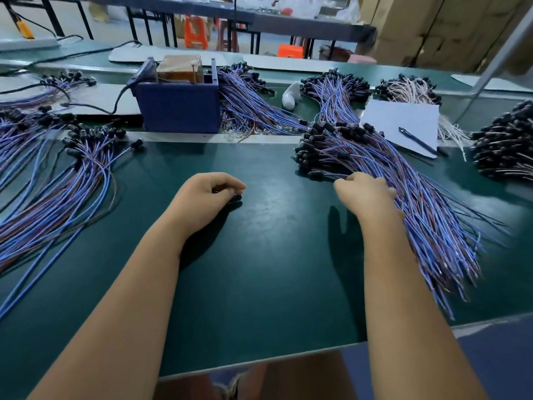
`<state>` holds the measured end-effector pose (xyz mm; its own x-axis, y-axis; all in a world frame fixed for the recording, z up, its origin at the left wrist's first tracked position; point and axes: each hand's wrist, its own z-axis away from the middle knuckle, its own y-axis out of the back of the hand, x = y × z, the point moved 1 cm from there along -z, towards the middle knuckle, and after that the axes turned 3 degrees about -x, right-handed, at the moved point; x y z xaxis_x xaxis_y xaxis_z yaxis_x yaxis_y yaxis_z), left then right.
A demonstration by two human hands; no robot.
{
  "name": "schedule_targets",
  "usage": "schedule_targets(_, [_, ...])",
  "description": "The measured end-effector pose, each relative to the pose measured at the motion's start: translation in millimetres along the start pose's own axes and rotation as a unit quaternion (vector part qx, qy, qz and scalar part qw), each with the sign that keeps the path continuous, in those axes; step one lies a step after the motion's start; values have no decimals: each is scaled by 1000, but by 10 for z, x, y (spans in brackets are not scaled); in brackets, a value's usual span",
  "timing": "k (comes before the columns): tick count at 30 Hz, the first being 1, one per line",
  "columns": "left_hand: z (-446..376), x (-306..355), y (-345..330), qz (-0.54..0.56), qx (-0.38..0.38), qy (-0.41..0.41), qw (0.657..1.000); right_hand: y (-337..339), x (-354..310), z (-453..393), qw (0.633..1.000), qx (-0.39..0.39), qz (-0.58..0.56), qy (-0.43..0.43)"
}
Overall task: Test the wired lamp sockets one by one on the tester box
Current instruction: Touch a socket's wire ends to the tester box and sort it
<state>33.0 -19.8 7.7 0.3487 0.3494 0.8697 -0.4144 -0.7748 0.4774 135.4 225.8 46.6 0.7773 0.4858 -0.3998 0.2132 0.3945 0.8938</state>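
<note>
Fingers of my left hand (212, 189) curl loosely over the smooth green mat (259, 255), holding nothing. My right hand (364, 192) rests on the right-hand bundle of wired sockets (375, 157), fingertips pinching at thin blue and brown leads. These should be light, limp and prone to tangle; I'd grip the hard black socket end. Beyond stands the blue tester box (178, 108).

dark green table mat (259, 255); navy blue tester box (178, 106); black sockets (317, 148) on blue and brown wires (432, 226); white paper (401, 122); dark blue pen (415, 140); orange stools (196, 31).
</note>
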Motion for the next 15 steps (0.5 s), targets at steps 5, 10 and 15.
schedule_targets(5, [-5, 8, -17, 15, 9, 8, 1000, -2, -41, -45, 999, 1, 25, -27])
schedule_targets(10, [-26, 16, -40, 11, 17, 13, 1000, -156, -314, 12, 995, 98, 0, -13])
schedule_targets(15, [-26, 72, -12, 55, 88, 7, 995, -608, -1016, 388, 964, 115, -16, 238])
